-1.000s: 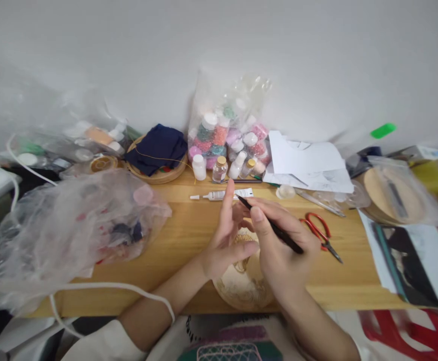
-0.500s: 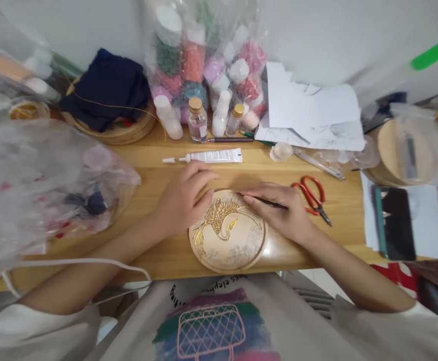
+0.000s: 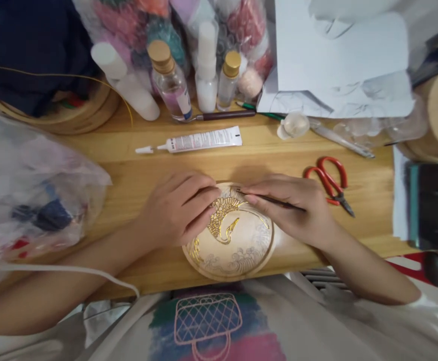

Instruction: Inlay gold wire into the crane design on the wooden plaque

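A round wooden disc (image 3: 237, 248) with a gold crane design lies at the near edge of the wooden table (image 3: 128, 175). My left hand (image 3: 177, 208) rests on the disc's left rim, fingers curled and pressed on it. My right hand (image 3: 296, 210) pinches a thin dark pen-like tool (image 3: 269, 199), its tip at the top of the crane near the disc's upper rim.
A white glue tube (image 3: 199, 140) lies behind the disc, red scissors (image 3: 329, 183) to the right. Small bottles (image 3: 169, 80) and bagged bead jars stand at the back, white paper (image 3: 339, 60) at back right, a filled plastic bag (image 3: 26, 200) on the left.
The view has dropped and closed in on the table. Both hands came down from in front of me onto the disc; the tool tip now touches the crane design.
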Motion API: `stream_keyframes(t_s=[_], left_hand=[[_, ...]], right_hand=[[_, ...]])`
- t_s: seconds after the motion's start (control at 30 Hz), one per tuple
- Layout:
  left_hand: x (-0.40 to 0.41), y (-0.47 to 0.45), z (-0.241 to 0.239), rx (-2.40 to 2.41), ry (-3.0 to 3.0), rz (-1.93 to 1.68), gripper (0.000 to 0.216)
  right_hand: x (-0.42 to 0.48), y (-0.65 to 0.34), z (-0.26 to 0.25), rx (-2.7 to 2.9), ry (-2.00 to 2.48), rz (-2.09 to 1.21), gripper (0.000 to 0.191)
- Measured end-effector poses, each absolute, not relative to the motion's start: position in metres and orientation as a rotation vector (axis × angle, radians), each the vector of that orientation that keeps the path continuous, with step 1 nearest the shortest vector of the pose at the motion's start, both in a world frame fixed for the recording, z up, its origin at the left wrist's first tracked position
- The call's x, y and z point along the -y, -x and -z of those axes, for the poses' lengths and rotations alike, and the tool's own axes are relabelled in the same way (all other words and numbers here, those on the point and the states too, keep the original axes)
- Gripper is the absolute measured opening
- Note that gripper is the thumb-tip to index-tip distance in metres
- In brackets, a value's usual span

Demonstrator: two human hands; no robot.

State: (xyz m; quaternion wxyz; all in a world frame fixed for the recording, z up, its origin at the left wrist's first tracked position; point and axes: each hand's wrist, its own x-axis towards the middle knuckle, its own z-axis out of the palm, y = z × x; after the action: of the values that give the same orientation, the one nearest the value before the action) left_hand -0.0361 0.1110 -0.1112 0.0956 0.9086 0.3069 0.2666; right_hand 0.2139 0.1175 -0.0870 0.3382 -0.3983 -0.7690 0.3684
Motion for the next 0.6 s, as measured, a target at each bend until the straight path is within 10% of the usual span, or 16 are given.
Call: stream_keyframes(t_s=[0.6], left_hand=[[-0.11, 0.0378, 0.1116, -0.914, -2.699, -0.722, 0.025]], right_hand=[[-0.1116, -0.2083, 0.0868, 2.006, 1.171, -0.887, 0.014]])
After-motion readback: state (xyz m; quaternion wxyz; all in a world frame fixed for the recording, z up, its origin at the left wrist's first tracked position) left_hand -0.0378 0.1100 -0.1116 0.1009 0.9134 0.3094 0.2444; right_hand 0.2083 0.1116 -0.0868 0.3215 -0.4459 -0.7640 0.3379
